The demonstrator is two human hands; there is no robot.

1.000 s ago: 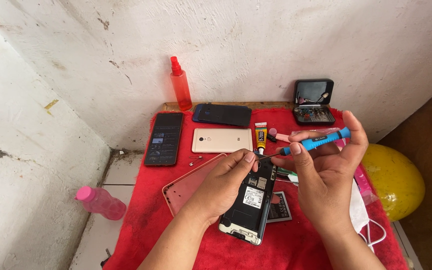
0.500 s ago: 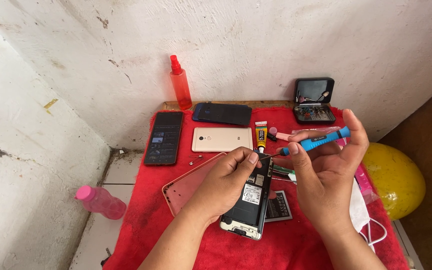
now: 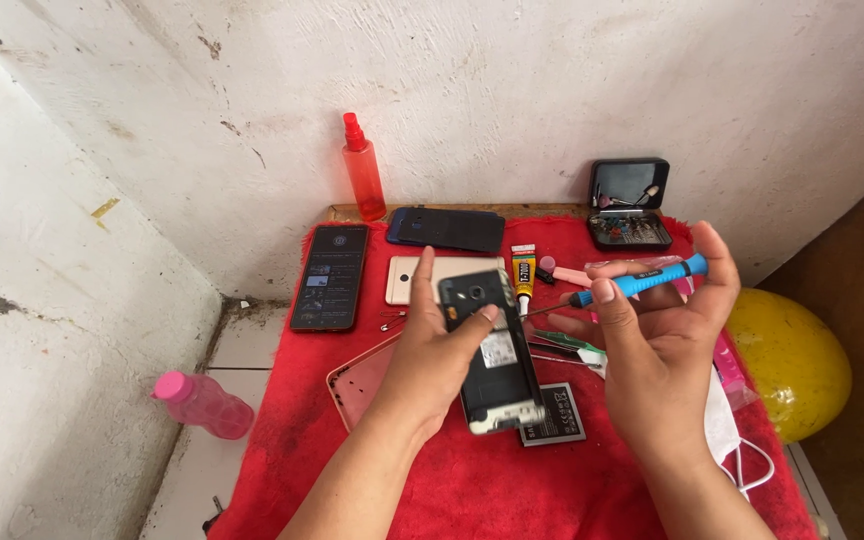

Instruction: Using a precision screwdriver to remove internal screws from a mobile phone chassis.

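Observation:
My left hand (image 3: 430, 362) holds a black phone (image 3: 497, 350) with its back cover off, tilted up above the red cloth (image 3: 472, 480). My right hand (image 3: 664, 340) grips a blue-handled screwdriver (image 3: 642, 282), its tip pointing left toward the phone's upper part. A black phone battery (image 3: 555, 415) lies on the cloth just below the phone. A pink back cover (image 3: 360, 381) lies partly hidden under my left hand.
On the cloth lie a dark phone (image 3: 330, 276), a gold phone (image 3: 422, 278), a dark blue back cover (image 3: 447, 229), a glue tube (image 3: 523, 276) and an open bit case (image 3: 630, 203). A red spray bottle (image 3: 363, 170), pink bottle (image 3: 204, 403), yellow ball (image 3: 790, 362) and white mask (image 3: 727, 430) surround it.
My left hand has lifted the open phone off the cloth and tilted it more upright. The right hand with the screwdriver has stayed almost in place.

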